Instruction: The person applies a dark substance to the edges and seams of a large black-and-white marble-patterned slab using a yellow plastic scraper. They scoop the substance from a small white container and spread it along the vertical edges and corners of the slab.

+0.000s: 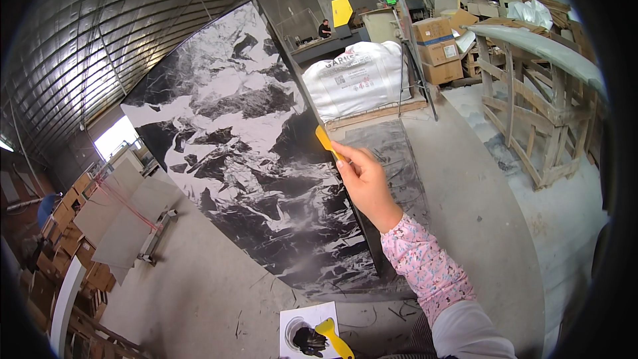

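Note:
My right hand (369, 183), in a pink flowered sleeve cover, pinches a small yellow plastic scraper (323, 138). The scraper's blade touches or nearly touches the long right edge of a tall black-and-white marble-patterned slab (232, 139). Below the slab, a white board (327, 311) carries a round tub (292, 327) with black paste (308, 340) in it. A second yellow scraper (340, 344) rests with its blade at the paste and its handle near the lower edge of the picture. My left hand does not show.
A large white bulk bag (359, 80) stands on a pallet behind the slab. To the right are stacked cardboard boxes (438, 50) and a wooden frame (531, 106). Grey panels (126, 226) lean on a wheeled stand at the left. A person (324, 29) is far back.

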Tool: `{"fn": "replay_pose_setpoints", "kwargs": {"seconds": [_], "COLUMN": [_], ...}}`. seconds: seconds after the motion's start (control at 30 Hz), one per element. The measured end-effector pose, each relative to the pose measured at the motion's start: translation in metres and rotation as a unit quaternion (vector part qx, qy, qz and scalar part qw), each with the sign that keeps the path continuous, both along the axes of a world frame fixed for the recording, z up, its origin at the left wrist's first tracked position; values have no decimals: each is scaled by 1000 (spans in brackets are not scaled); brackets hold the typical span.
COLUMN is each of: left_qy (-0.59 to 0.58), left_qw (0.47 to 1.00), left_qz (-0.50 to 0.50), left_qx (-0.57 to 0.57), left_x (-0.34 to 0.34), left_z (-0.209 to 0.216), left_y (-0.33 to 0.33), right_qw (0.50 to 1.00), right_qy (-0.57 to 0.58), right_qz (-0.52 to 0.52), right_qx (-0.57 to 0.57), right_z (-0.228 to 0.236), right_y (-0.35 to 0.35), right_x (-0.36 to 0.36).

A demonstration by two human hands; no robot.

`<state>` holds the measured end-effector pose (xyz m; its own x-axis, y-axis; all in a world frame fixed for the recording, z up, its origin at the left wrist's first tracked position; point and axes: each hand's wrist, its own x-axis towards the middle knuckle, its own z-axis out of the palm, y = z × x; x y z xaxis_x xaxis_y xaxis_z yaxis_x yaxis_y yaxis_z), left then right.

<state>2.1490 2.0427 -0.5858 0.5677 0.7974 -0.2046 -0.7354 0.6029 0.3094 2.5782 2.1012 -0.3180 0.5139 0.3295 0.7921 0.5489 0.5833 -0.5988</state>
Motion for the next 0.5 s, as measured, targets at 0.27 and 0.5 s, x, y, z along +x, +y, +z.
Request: {"fn": "replay_pose_setpoints", "kwargs": {"seconds": [0.27,0.5], "left_qy": [38,72], "left_qw": [999,997], "left_qz": [2,-2], "left_qx": [-1,-11], "left_x": [8,18], "left_z": [19,26], "left_y": [-5,-5], "right_qw": [1000,999], "right_qy": [13,28], "right_qz": [-3,19], "right_qx": [-17,-39], "right_z": [-37,-63], "right_y": [0,-14], "right_x": [-2,5]}}
